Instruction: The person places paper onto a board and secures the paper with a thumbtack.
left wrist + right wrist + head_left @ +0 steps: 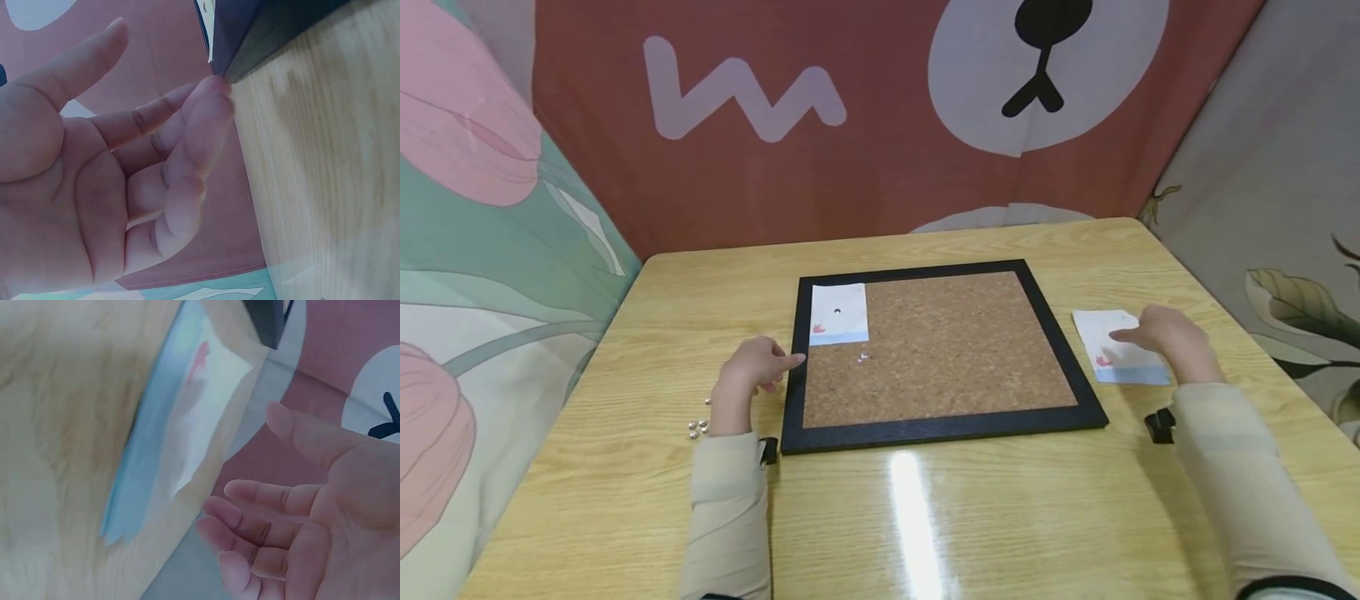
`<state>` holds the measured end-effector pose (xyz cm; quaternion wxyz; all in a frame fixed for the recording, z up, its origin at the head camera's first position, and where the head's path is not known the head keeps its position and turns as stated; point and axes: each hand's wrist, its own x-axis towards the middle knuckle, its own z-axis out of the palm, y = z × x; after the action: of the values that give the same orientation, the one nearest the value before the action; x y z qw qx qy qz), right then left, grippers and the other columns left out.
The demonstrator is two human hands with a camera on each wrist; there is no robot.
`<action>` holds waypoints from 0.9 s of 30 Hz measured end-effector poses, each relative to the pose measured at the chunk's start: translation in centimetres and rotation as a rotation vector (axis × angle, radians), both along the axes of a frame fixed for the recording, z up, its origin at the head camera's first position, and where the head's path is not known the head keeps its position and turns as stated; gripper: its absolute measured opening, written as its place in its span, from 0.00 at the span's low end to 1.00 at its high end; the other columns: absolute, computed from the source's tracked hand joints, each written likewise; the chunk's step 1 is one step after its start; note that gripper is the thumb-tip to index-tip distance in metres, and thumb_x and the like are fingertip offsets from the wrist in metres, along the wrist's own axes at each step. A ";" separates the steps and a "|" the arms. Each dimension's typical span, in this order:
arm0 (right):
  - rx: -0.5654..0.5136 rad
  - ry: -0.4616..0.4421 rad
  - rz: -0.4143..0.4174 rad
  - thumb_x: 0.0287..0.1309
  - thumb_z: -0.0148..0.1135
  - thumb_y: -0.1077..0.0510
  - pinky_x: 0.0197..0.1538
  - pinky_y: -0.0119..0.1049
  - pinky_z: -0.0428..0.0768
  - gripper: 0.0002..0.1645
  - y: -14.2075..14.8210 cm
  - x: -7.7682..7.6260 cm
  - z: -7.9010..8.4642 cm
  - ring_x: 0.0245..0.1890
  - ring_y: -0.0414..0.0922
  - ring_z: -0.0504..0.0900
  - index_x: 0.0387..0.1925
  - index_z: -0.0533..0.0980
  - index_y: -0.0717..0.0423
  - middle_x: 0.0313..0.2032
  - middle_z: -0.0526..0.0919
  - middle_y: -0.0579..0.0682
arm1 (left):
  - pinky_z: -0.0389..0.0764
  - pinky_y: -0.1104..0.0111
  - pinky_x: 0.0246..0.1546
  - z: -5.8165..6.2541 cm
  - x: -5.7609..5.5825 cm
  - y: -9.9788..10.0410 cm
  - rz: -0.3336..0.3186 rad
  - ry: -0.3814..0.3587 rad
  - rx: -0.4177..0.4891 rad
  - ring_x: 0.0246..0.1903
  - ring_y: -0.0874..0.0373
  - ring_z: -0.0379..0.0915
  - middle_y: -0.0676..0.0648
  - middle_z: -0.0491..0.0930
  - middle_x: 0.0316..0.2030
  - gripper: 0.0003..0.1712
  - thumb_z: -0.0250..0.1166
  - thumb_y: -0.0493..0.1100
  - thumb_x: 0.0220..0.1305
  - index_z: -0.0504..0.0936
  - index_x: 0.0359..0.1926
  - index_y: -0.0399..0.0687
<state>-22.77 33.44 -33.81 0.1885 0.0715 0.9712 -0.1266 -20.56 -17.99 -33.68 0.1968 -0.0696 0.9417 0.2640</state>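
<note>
A cork board [947,350] with a black frame lies on the table. In its upper left corner lies a white note sheet [850,312] with a blue band and a small round pin [837,311] on it. My left hand [752,368] is at the board's left edge, fingers loosely bent, nothing visible in its palm in the left wrist view. Over a stack of similar note sheets [1131,367] right of the board hovers my right hand [1172,337]; in the right wrist view its relaxed fingers hold nothing and stand apart from the paper.
Several small shiny pins [697,428] lie on the table beside the left forearm. A few tiny pale bits [863,357] are on the cork under the sheet. Printed cloth [880,167] hangs behind the wooden table [1000,508] and at both sides.
</note>
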 end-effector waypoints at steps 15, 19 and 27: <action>0.057 -0.071 0.005 0.47 0.56 0.34 0.43 0.58 0.67 0.55 0.8 0.3 -1.8 0.45 0.70 0.65 0.51 0.57 0.83 0.50 0.60 0.79 | 0.71 0.62 0.28 -0.2 0.2 0.3 -0.023 0.003 -0.083 0.25 0.52 0.76 0.41 0.76 0.29 0.26 0.56 0.54 0.61 0.76 0.42 0.31; 0.078 -0.098 -0.024 0.46 0.58 0.35 0.44 0.58 0.67 0.55 0.6 0.2 -2.2 0.46 0.70 0.65 0.51 0.56 0.83 0.50 0.59 0.79 | 0.70 0.63 0.27 -0.3 0.2 0.3 -0.009 -0.007 -0.093 0.25 0.52 0.76 0.41 0.76 0.29 0.26 0.55 0.55 0.61 0.76 0.42 0.32; 0.118 -0.111 -0.088 0.44 0.60 0.35 0.45 0.58 0.66 0.56 0.3 -0.3 -2.5 0.48 0.69 0.64 0.53 0.55 0.80 0.51 0.58 0.78 | 0.72 0.63 0.29 -0.1 0.2 0.3 0.004 -0.010 -0.094 0.26 0.52 0.76 0.41 0.76 0.31 0.28 0.55 0.55 0.61 0.75 0.45 0.32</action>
<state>-23.08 33.72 -36.35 0.2317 0.1320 0.9610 -0.0732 -20.39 -17.72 -33.80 0.1972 -0.0820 0.9519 0.2195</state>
